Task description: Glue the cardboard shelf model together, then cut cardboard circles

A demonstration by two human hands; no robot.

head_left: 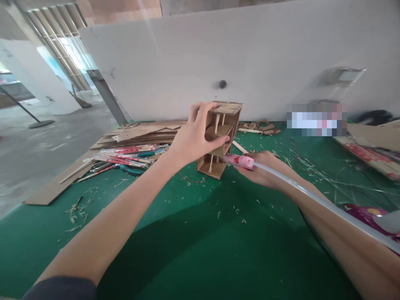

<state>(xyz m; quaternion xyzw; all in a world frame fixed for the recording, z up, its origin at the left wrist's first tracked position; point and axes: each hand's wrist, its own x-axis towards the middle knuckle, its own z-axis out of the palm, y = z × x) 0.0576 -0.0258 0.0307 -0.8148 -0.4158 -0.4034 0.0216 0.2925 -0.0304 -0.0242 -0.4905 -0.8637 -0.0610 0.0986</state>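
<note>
A small brown cardboard structure (227, 109) with shelves and thin stick posts stands upright on the green table (187, 233). My left hand (200, 135) grips its left side, fingers over the top edge and thumb across the middle shelf. In my right hand (259, 168) is a pink glue gun (240, 161), its tip at the lower part of the structure. A long translucent glue stick (300, 187) runs back from the gun over my right forearm. The gun's tip is partly hidden by the cardboard.
Flat cardboard sheets (146, 132), red-and-white packaged sticks (125, 156) and teal-handled pliers (131, 170) lie at the left. Cardboard scraps (264, 127) lie behind the structure. A purple object (365, 216) is at the right. A pale board (187, 62) rises behind the table.
</note>
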